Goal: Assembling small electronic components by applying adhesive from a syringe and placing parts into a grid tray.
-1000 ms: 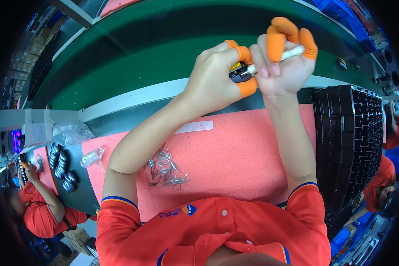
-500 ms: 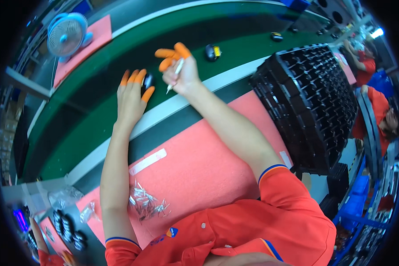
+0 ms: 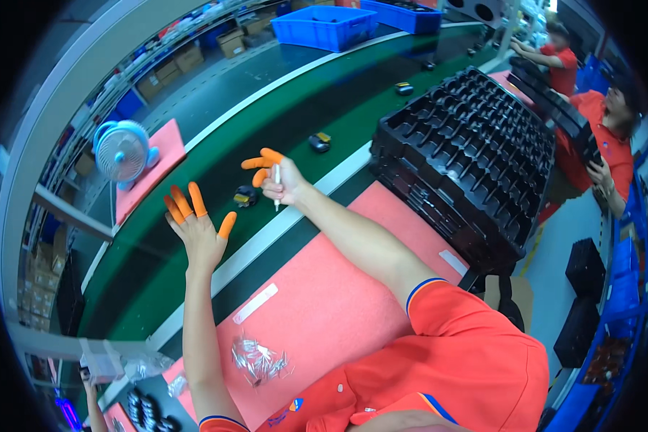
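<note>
My left hand [image 3: 199,232], orange finger cots on its fingertips, hovers over the green conveyor belt [image 3: 140,266] with fingers spread and nothing held. Between my hands sits a small rounded black piece with a yellow part [image 3: 245,196], apart from the left hand. A slim white pen-like stick [image 3: 277,186] is gripped in my right hand [image 3: 289,181], its thin tip downward; orange cots cover some of those fingers, which stretch out to the left. Farther up the belt lie a second black-and-yellow piece [image 3: 320,142] and a third one [image 3: 404,88].
Stacked black trays [image 3: 468,158] stand at the right. On the pink mat [image 3: 317,295] lies a pile of small silvery-white slivers [image 3: 258,360]. A blue fan [image 3: 122,153] stands beyond the belt, blue bins [image 3: 325,30] at the back. A co-worker [image 3: 605,137] handles a black tray on the right.
My left hand has come off the black piece, its fingers now spread. The piece now shows its yellow part. The view has shifted, showing more of the room. My right hand keeps the white stick.
</note>
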Tool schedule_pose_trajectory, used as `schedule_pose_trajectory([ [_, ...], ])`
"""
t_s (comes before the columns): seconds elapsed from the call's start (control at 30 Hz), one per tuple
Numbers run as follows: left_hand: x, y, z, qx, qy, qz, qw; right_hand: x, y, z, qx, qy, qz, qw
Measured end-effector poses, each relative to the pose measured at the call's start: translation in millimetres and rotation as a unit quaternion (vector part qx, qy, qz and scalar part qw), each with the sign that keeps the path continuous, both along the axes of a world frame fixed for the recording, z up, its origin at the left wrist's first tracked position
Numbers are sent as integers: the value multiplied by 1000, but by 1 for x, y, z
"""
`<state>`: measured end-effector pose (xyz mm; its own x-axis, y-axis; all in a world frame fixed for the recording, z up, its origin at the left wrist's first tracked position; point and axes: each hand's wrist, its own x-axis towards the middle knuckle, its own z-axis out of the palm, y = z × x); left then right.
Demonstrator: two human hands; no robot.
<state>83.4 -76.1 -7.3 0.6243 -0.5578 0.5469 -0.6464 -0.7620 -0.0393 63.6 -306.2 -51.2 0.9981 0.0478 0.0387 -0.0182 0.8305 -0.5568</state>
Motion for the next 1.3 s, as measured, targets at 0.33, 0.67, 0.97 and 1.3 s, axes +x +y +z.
schedule_pose_trajectory([
  [0.33,-1,143,-39,-127,-135,-45,982,7,5,1,64,6,12,998],
  [0.67,1,152,-41,-220,-133,-36,966,7,-10,-21,60,-114,20,991],
  [0.97,3,147,-41,-203,-97,-23,974,8,-16,-18,41,-148,39,987],
  [1.3,-6,133,-48,-212,-21,-81,974,13,-22,-25,34,-137,40,989],
])
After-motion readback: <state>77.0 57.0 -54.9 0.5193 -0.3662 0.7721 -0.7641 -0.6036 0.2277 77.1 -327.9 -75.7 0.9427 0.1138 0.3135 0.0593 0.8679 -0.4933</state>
